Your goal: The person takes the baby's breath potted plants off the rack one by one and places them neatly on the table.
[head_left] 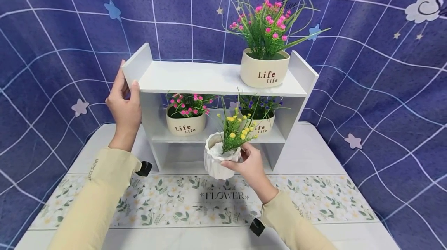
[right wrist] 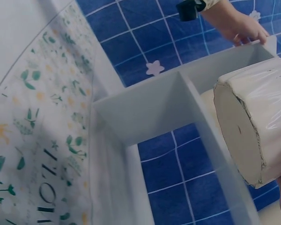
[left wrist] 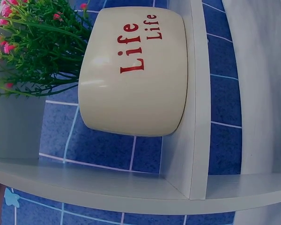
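Note:
My right hand point(head_left: 250, 162) pinches a white ribbed flowerpot point(head_left: 218, 164) by its right side, thumb in front. Yellow flowers point(head_left: 241, 126) with green leaves lean to the right out of it. In the right wrist view the underside of the white flowerpot point(right wrist: 239, 131) shows, raised off the table. My left hand point(head_left: 125, 106) grips the left side panel of a white two-tier shelf point(head_left: 195, 75) near its top, the thumb on the front edge. In the left wrist view a cream "Life" pot point(left wrist: 131, 75) with pink flowers fills the middle; only a sliver of the hand shows at the lower left.
A cream pot point(head_left: 265, 68) with pink flowers stands at the right of the top board. On the middle board are a pink-flowered pot point(head_left: 185, 124) and a blue-flowered pot point(head_left: 267, 126), partly hidden. A floral runner point(head_left: 167, 203) crosses the table; a blue curtain point(head_left: 52, 29) hangs behind.

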A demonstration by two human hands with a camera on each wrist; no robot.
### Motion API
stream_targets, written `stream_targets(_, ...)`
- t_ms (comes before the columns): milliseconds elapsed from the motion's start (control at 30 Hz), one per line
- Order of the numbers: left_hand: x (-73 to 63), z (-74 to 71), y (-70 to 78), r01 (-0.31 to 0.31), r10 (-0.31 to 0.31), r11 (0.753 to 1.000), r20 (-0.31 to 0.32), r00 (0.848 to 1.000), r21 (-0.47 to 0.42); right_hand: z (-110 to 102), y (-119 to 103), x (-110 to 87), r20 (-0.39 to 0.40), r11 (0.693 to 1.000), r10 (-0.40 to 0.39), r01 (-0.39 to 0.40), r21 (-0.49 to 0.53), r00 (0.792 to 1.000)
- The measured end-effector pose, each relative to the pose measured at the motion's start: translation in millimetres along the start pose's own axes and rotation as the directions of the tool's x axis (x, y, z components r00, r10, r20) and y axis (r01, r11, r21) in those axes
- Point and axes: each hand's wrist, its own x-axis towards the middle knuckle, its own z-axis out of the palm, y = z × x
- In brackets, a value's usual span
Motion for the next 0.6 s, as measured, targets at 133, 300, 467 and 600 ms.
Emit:
stream_targets(133, 1.9, 0.2, -6.1, -0.002, 0.002, 1.0, -0.003, 1.0, -0.014, 2.4, 7.6, -2.4, -0.005, 1.0, -0.013, 0.013, 0.001, 1.0)
stream_targets(300, 3.2, 0.2, -10.5, -0.006, 0.005, 0.999, -0.014, 1.0, -0.032, 4.9, 16.5, -6.8, -0.014, 1.0, -0.009, 0.009, -0.018, 1.0)
stream_targets(467, 3.2, 0.1, -9.3, -0.006, 0.006, 0.999, -0.013, 1.0, -0.042, 6.3, 26.8, -12.7, -0.031, 0.999, 0.031, -0.032, -0.029, 0.999)
stream_targets(600, 3.5, 0.5, -8.9, -0.021, 0.02, 0.999, -0.014, 1.0, -0.043, 6.9, 34.8, -15.7, -0.041, 0.998, 0.039, -0.041, -0.037, 0.998)
